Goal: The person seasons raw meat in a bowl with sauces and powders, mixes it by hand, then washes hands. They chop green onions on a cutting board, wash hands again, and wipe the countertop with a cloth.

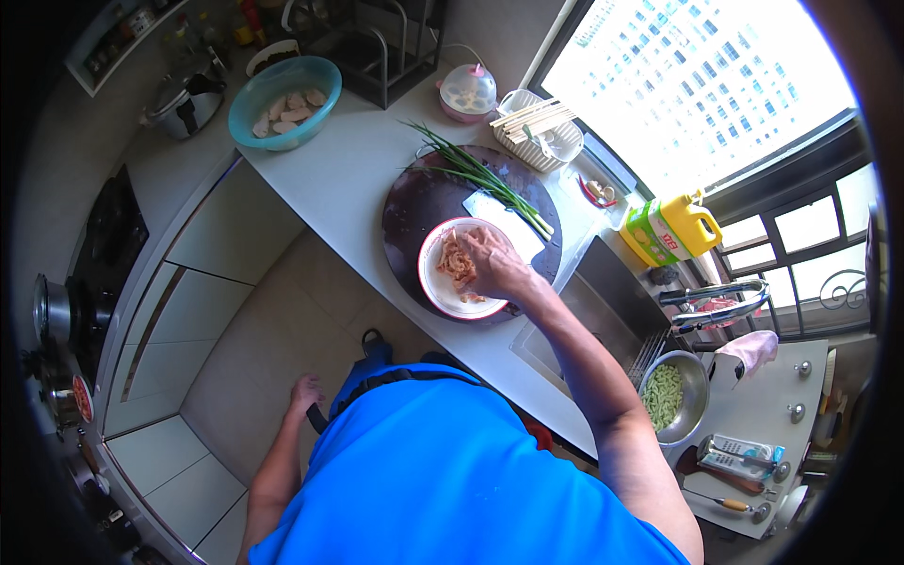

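My right hand [492, 265] reaches into a white bowl with a red rim [431, 295], its fingers down against pale pink strips of raw meat [455, 260]. How far the fingers close on the meat is hidden. The bowl stands on a dark round chopping board [409, 212], partly over a white-looking cleaver blade or flat sheet [522, 239]. A bunch of green onions [487, 176] lies across the board behind the bowl. At my side, away from the counter, hangs my left hand [306, 394], close to a black strap [317, 419]; its fingers are too small to read.
A blue plastic basin [240, 113] of raw meat pieces stands at the far left. Beyond the board are an egg cooker [467, 92] and a basket [526, 152] with chopsticks. The sink [600, 311], a yellow jug [671, 226] and a steel bowl [696, 409] of green vegetable pieces are rightward.
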